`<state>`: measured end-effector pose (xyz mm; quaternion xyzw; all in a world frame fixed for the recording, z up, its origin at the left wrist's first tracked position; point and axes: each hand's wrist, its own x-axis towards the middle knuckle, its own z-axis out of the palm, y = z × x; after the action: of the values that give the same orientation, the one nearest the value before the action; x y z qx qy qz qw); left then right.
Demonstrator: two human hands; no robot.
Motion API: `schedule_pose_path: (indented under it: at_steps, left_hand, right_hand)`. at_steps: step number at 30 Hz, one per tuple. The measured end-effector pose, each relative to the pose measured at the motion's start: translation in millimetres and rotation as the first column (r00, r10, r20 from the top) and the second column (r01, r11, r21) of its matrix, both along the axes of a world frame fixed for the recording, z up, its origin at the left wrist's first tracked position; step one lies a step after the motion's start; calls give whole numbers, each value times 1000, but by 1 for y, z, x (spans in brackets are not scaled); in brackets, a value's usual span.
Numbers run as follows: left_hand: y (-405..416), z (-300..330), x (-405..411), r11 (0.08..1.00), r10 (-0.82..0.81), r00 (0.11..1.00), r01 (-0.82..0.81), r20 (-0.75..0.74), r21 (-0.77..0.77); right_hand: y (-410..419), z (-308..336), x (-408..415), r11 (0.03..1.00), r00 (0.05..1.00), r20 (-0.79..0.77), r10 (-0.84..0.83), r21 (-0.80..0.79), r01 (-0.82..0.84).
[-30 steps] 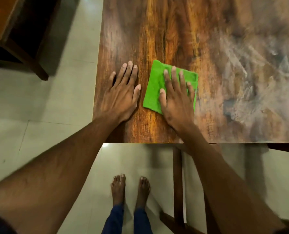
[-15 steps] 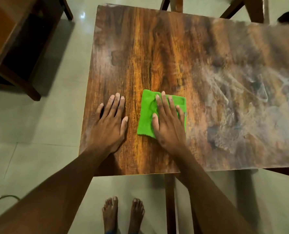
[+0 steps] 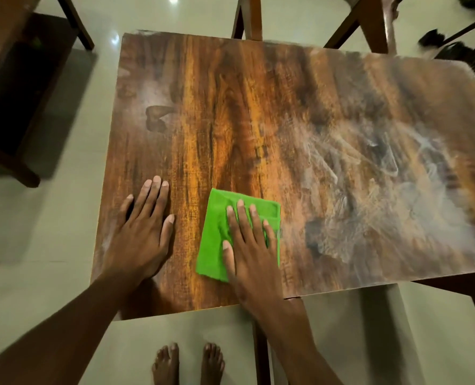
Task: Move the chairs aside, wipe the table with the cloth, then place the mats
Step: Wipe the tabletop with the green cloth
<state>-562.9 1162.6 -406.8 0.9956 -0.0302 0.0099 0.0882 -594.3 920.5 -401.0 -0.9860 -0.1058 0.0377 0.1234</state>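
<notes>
A folded green cloth (image 3: 215,234) lies on the near left part of the brown wooden table (image 3: 258,112). My right hand (image 3: 249,245) presses flat on the cloth with straight fingers. My left hand (image 3: 143,234) rests flat on the bare wood just left of the cloth, near the table's left edge. The table's right half is hazy with whitish smears (image 3: 369,195). No mats are in view.
A dark wooden chair (image 3: 11,87) stands on the pale tiled floor to the left of the table. More wooden chair legs (image 3: 375,26) rise beyond the far edge. Dark objects (image 3: 464,48) lie at the top right. My bare feet (image 3: 187,365) stand below the near edge.
The view has tilted up and pulled back, showing the whole tabletop and its far edge. Both hands stay flat, the right one still on the cloth at the near left.
</notes>
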Motion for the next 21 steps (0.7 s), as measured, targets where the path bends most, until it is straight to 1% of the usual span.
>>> schedule_pose_path:
  at_steps: [2, 5, 9, 12, 14, 17, 21]
  left_hand:
    - [1, 0, 0, 1000, -2, 1000, 2, 9, 0]
    - [2, -3, 0, 1000, -1, 1000, 1, 3, -15]
    - [2, -2, -2, 1000, -12, 1000, 12, -4, -11]
    - [2, -1, -3, 1000, -18, 1000, 18, -8, -6]
    - [2, -1, -3, 1000, -17, 1000, 17, -9, 11]
    - [2, -2, -2, 1000, -17, 1000, 17, -15, 11]
    - [2, -4, 0, 1000, -16, 1000, 16, -10, 4]
  right_hand:
    - [-1, -1, -13, 1000, 1000, -8, -12, -21, 11]
    - [-2, -2, -5, 1000, 1000, -13, -19, 4, 19]
    - [-5, -5, 48, 998, 1000, 7, 17, 54, -17]
    - [-7, -5, 101, 998, 999, 11, 33, 49, -33]
    - [-6, -6, 119, 998, 999, 16, 46, 33, -47]
    - [-8, -7, 106, 999, 998, 29, 49, 18, -50]
    - [-5, -5, 47, 999, 1000, 3, 24, 30, -24]
